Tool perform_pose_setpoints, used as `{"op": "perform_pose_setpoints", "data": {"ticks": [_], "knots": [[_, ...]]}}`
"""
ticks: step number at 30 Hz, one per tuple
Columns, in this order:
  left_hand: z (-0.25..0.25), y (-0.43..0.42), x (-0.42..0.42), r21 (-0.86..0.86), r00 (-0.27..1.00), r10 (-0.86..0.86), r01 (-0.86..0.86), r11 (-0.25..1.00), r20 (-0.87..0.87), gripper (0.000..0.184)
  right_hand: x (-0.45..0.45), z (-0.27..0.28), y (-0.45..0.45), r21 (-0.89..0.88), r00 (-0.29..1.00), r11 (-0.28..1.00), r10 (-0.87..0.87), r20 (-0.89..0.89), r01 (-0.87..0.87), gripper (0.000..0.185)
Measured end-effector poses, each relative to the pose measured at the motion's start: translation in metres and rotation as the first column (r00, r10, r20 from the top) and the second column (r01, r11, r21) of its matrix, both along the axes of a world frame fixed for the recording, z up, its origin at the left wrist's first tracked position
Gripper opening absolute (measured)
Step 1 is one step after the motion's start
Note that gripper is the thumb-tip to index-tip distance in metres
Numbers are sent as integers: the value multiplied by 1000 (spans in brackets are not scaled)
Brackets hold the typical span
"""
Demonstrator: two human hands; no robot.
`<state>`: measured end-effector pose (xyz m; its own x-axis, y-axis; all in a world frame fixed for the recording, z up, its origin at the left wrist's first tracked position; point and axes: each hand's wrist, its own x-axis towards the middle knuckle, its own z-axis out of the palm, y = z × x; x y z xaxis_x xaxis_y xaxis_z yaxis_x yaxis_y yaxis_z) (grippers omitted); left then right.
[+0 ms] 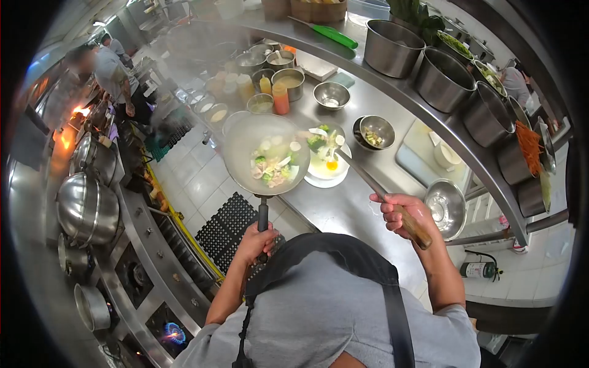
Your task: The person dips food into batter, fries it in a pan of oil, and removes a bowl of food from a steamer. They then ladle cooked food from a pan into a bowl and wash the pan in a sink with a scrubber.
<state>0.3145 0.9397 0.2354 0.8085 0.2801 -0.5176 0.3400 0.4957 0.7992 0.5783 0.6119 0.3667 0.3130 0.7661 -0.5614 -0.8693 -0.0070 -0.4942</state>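
My left hand [256,244] is wrapped round the black handle of a steaming wok [236,162]. Broccoli, pale slices and pinkish pieces [273,165] lie in the wok. In my right hand [406,214] is the wooden handle of a long ladle [366,176], which slants up and left. Its bowl, holding broccoli and white pieces [318,140], is over a white plate [322,183] at the counter's edge, just right of the wok. On that plate are pale food and a round yellow-orange piece, perhaps egg yolk [332,165].
Sauce bottles [280,99] and metal pots [288,83] stand beyond the wok. Metal bowls [377,132] sit to the right, under a shelf of deep steel containers [445,80]. A lit burner [174,333] is at lower left. Another person [116,80] stands near flames at far left.
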Motion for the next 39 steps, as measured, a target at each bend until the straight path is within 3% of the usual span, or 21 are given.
{"op": "perform_pose_setpoints", "data": {"ticks": [6,11,14,15,18,37,39], "knots": [[9,-8,2,51,999,-3,5,999,-44,23,9,-36,-3,-110,998,994,20,56,-13,37],[15,-14,3,97,995,-10,19,995,-97,22,-11,-67,3,-356,894,934,174,413,-17,20],[24,-20,6,121,994,-10,23,992,-111,21,-27,-77,4,-573,634,818,413,654,58,15],[28,-22,8,127,993,-6,21,992,-117,21,-32,-85,0,-561,502,816,431,750,139,12],[36,-29,14,163,991,4,18,987,-130,20,-38,-82,-4,-482,507,852,329,796,203,12],[37,-34,52,287,993,5,29,957,-120,17,-21,-75,-24,-440,591,888,286,755,131,22],[40,-35,55,306,991,6,36,951,-135,17,-18,-72,-27,-437,543,888,298,785,145,27]]}}
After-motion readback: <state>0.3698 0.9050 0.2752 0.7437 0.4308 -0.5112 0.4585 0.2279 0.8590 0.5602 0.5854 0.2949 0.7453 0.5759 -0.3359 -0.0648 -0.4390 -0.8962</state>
